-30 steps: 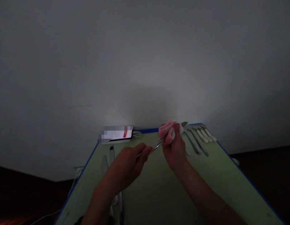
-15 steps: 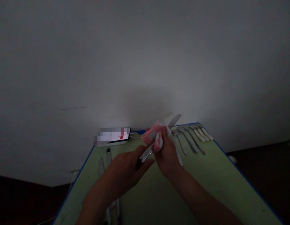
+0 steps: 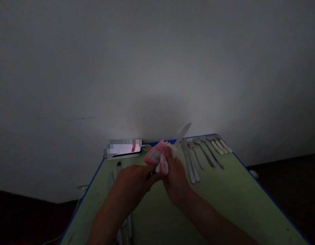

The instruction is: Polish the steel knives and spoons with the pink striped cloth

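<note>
Right fingers (image 3: pixel 169 155) clamp a pink-and-white cloth (image 3: pixel 156 152) around a knife (image 3: pixel 184 132), left fingers (image 3: pixel 154 178) apparently gripping its hidden handle — likely mid-wipe, the next stroke calling for a steady hold.

The pink cloth (image 3: pixel 155 152) has slid down the knife (image 3: pixel 184 132).

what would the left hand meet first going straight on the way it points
Probably the pink cloth in the right hand; the left hand seems to touch it, though depth is unclear.
</note>
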The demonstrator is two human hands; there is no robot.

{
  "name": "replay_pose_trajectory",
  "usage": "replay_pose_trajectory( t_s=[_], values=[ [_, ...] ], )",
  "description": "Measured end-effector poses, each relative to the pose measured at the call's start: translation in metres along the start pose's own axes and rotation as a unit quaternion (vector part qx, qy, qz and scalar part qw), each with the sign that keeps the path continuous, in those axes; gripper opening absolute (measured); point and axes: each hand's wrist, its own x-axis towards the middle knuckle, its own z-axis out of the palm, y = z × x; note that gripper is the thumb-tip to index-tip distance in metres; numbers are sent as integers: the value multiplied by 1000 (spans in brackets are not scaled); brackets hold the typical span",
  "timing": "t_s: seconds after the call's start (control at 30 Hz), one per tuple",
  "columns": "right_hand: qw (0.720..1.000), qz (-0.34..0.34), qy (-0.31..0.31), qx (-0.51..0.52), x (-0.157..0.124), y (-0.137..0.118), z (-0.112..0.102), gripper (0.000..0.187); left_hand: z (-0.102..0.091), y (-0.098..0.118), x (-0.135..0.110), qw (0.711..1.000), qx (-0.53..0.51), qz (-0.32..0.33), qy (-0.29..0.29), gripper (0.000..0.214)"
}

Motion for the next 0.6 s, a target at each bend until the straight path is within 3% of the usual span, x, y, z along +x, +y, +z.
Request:
replay_pose_trajectory(
  t_s=[0.13, 0.33, 0.6],
  values=[
    [1000, -7, -16, -15, 3, -2, 0, 40, -3, -3, 1, 996, -89, 8, -23, 35],
    [997, -25, -61, -26, 5, -12, -2, 49, -10, -2, -4, 965, -248, 66, -45, 35],
    [997, -66, 9, -46, 14, -9, -7, 42, -13, -17, -6, 981, -191, 3, 26, 34]
  ],
)
